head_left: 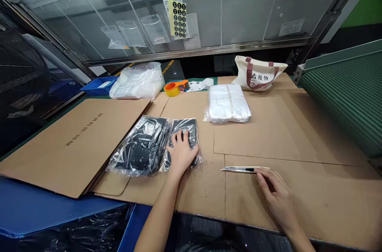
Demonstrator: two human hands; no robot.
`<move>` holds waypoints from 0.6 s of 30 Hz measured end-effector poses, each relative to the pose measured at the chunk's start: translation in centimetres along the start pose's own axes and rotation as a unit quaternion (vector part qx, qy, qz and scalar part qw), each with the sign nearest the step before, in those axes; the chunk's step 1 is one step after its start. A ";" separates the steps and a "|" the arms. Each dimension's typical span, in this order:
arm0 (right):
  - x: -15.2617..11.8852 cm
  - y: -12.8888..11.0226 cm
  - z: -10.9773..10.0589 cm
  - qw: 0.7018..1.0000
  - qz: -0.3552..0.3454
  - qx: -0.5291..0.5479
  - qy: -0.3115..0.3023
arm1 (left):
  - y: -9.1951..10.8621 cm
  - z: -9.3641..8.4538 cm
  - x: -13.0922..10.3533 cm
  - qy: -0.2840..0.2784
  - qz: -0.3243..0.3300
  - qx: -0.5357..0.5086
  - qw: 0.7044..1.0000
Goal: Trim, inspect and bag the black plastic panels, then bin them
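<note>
Left hand: spread, palm down, in the centre of the frame; the left hand lies over the right-hand bagged pack, probably to steady its slippery film.
Left-hand pile: just beside it, left of centre, dark bagged packs overlap, perhaps grouped for easy reach.
Right hand: lower right; the right hand pinches the right end of a slim knife between thumb and forefinger, its other end pointing left, apparently clear of the plastic. Whether the knife bears on the board, I cannot tell.
Clear-bag stack: right of upper centre, the clear bags have a band around them, likely against sliding.
Cardboard: flattened sheets cover the bench, presumably shielding it.
Tape: upper centre, the tape dispenser sits near the back, seemingly out of the way.
</note>
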State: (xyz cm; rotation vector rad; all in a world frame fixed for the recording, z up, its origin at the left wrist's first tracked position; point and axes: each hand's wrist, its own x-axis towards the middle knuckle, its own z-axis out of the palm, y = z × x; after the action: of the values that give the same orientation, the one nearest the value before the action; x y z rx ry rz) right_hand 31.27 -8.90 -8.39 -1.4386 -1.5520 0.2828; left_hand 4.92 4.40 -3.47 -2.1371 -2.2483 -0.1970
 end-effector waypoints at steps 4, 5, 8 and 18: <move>0.0 -0.1 0.0 1.000 0.002 0.007 0.002 | 0.1 0.0 -0.1 0.018 -0.002 0.005 1.000; 0.0 -0.1 0.0 1.000 0.001 0.008 0.002 | 0.1 0.0 -0.1 0.022 -0.002 0.006 1.000; 0.1 -0.2 0.0 1.000 0.001 0.010 0.001 | 0.1 0.0 -0.2 0.023 0.003 0.010 1.000; 0.0 -0.1 0.0 1.000 0.006 0.001 0.010 | 0.0 0.1 -0.4 0.019 0.028 0.028 0.999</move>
State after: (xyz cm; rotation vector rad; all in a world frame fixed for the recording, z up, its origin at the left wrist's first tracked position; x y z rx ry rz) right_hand 31.22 -8.93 -8.30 -1.4469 -1.5268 0.2760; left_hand 4.96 4.00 -3.63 -2.1460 -2.1443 -0.1678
